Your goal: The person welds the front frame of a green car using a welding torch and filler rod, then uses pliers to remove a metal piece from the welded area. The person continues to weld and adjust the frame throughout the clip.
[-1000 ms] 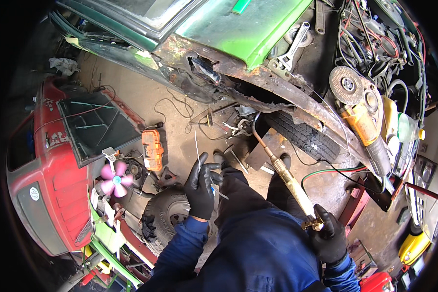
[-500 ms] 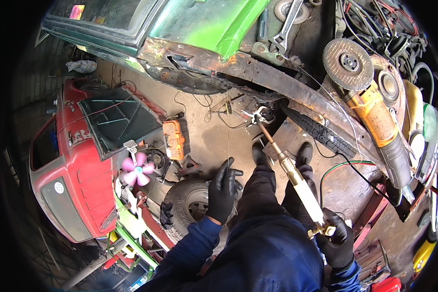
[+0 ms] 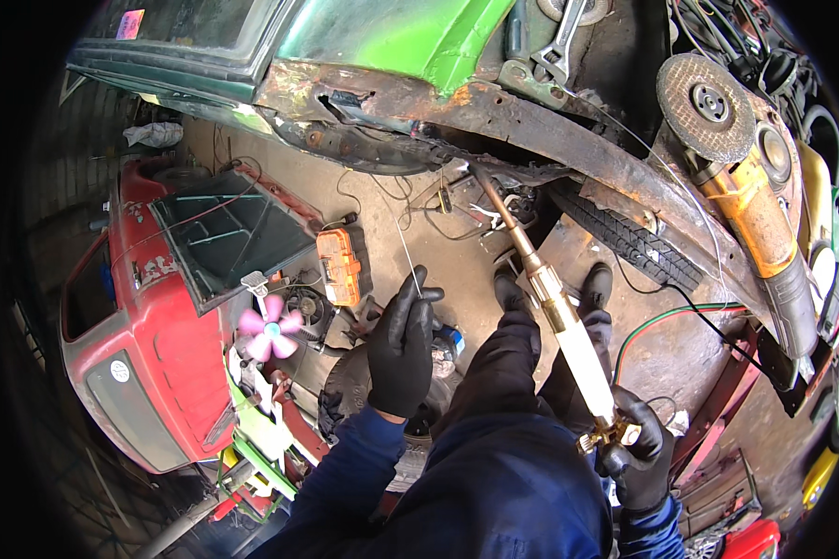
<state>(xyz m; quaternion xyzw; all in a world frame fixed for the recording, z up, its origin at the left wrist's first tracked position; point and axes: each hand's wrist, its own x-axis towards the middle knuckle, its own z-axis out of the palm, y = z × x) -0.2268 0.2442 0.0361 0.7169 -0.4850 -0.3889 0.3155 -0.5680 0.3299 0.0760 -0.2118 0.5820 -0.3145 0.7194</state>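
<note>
My left hand (image 3: 401,345), in a black glove, pinches a thin metal rod (image 3: 405,259) that points up toward the rusty sill. My right hand (image 3: 636,449), also gloved, grips the brass valve end of a long gas torch (image 3: 555,307). The torch runs diagonally up and left, and its tip sits at the rusted, torn edge of the green car body (image 3: 494,102). The rod's far end stays well short of the torch tip. My dark trouser legs and black shoes (image 3: 597,284) stand below the sill.
An orange angle grinder (image 3: 746,186) with its disc lies on the car body at right. A tyre (image 3: 629,238) sits under the sill. A red car front (image 3: 149,307), a pink fan (image 3: 268,331), an orange box (image 3: 340,265) and loose wires lie on the floor at left.
The view has swung and closed in on the sill. My left hand has risen with the rod, and the torch tip has moved closer to the rusty edge.
</note>
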